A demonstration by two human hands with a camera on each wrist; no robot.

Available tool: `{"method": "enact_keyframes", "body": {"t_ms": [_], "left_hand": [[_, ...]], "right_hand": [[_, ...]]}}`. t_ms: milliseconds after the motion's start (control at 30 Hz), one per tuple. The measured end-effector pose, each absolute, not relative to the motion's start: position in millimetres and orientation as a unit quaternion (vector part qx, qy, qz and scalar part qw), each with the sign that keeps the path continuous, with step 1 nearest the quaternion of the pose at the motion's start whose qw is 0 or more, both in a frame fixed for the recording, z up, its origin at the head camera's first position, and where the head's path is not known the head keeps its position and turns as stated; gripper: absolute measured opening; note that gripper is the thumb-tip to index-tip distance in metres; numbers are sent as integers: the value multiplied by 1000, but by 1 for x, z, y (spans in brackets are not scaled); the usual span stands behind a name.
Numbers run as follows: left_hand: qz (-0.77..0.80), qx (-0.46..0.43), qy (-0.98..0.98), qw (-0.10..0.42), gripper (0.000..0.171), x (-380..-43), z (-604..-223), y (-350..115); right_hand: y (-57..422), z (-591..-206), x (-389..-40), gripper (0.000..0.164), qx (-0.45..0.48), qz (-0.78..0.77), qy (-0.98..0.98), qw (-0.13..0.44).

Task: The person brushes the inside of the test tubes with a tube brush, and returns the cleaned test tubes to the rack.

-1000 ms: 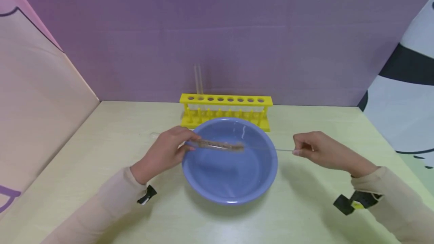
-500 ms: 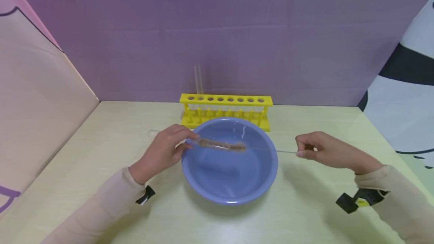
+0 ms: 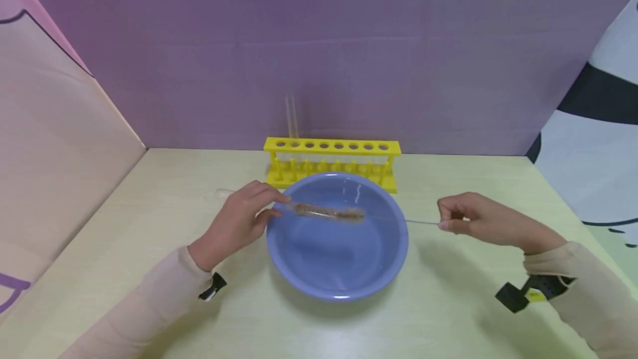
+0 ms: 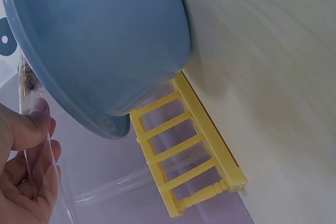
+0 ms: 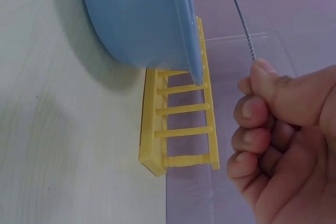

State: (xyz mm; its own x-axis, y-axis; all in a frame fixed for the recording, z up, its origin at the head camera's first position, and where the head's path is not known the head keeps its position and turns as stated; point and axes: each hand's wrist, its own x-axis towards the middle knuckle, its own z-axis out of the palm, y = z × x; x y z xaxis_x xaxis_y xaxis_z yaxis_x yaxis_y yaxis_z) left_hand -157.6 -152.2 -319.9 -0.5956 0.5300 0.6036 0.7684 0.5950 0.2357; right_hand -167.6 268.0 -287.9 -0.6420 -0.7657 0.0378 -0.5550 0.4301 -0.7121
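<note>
"Blue round plastic basin (image 3: 333,259): what is held over it?"

"Clear cylindrical test tube (image 3: 316,211), crosswise; thumb and fingertips of the left hand (image 3: 241,212) grip it. The right hand (image 3: 480,220) pinches the twisted metal wire (image 5: 242,19) of a tan-bristled brush (image 3: 353,215), other fingers curled; most bristles appear inside the tube."

"Likely faults?"

"A hard pull against a light left grip could drop the tube into the basin; an angled wire could load the tube's rim."

"Visibility limits?"

"Left fingers cover part of the tube; its left end fades against the pale wood-grain tabletop (image 3: 174,198). Mouth edge: indistinct."
</note>
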Motion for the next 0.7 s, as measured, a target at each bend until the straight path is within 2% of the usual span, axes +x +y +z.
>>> {"method": "enact_keyframes", "body": {"t_ms": [433,700], "left_hand": [[-235,-373,-862,251,33,-158,-319,-155],[-238,-374,-864,240,32,-157,-319,-158]], "right_hand": [[272,-285,-166,26,-352,-372,840,180],[276,-288,-165,25,-360,-361,847,153]]}}
